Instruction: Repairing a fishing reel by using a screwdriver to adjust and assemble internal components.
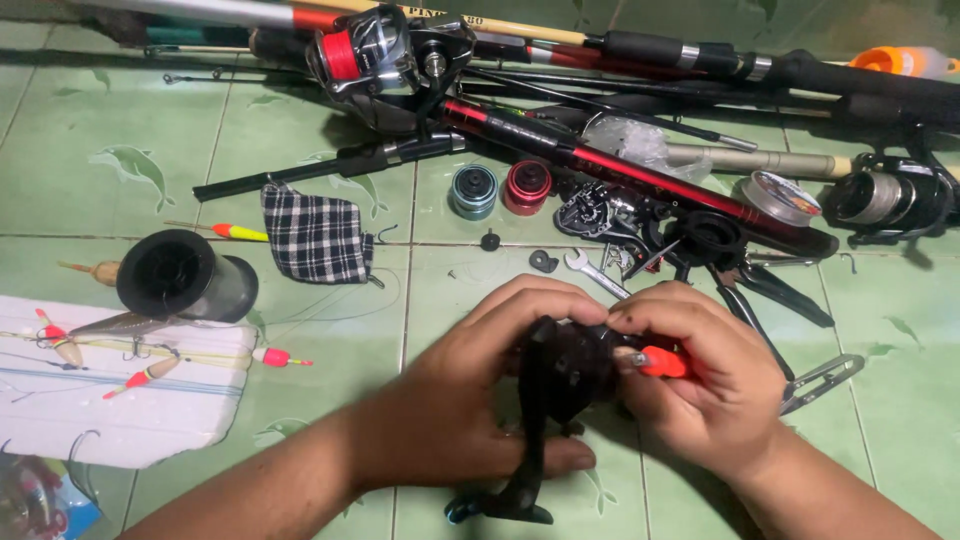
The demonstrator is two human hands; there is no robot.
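Right, busy floor around me: green tiles (130, 130) strewn with gear. Up top lies a bundle of fishing rods (640, 60), with a red-spooled spinning reel (375, 55) resting across them and another dark reel (885, 200) off at the right edge. Closer in sit a teal spool (473, 190) and a red spool (527, 186) side by side, a checked cloth (316, 236) to their left, and a big black line spool (180, 277) lying on its side. Beside that, a white foam board (120, 400) carries several floats and hooks. A small wrench (594, 273) lies just above my knuckles, and black pliers (770, 292) with loose reel parts sit near my right hand.

Nothing sits between me and the work. My left hand (470, 395) is wrapped around the black reel body (565, 375), fingers curled over its top and thumb under, its stem running down to the foot near the tile. My right hand (715, 385) is clenched tight on an orange-handled screwdriver (660, 362), its tip hidden against the reel's side, right between both hands.
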